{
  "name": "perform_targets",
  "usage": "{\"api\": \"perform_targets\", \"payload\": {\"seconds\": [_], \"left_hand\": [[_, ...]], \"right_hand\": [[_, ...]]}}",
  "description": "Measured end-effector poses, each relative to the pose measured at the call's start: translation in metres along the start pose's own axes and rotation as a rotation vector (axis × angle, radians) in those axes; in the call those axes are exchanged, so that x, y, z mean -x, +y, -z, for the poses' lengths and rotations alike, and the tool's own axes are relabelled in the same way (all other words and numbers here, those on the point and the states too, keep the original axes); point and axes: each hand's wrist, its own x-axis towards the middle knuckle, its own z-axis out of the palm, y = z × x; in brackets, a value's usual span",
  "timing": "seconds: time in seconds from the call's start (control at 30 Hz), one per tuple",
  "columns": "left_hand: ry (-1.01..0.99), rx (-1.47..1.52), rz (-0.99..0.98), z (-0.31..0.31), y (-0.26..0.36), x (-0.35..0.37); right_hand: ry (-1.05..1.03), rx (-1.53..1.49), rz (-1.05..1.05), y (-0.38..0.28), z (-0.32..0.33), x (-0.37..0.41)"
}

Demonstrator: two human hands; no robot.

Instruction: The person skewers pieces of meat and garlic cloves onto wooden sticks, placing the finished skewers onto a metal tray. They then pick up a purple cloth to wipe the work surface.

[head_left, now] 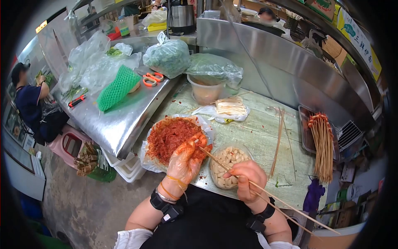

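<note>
My left hand (185,159), in a clear glove with an orange band at the wrist, is closed around red meat at a skewer's tip, over the right side of a bowl of red minced meat (170,139). My right hand (248,178) is bare and pinches long wooden skewers (286,201), which run from the left hand toward the lower right. Below the skewers sits a clear tub of peeled garlic cloves (230,159). Whether the left fingers touch the skewer itself is hidden by the meat.
Loose skewers (277,143) lie right of the garlic. Meat-tipped skewers (321,149) rest on a tray at the right. White sticks (231,106) lie behind the bowl. Orange scissors (153,79) and green netting (119,88) are on the steel table. A person (31,101) is at the far left.
</note>
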Motion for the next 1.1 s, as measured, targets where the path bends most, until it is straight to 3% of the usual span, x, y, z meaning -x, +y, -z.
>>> {"api": "perform_targets", "payload": {"seconds": [0.83, 1.1], "left_hand": [[0.205, 0.098, -0.122, 0.015, -0.001, -0.004], [0.332, -0.105, -0.169, 0.008, -0.002, -0.007]], "right_hand": [[-0.112, 0.095, 0.187, 0.019, -0.037, 0.000], [-0.128, 0.125, 0.181, 0.015, -0.035, -0.001]]}}
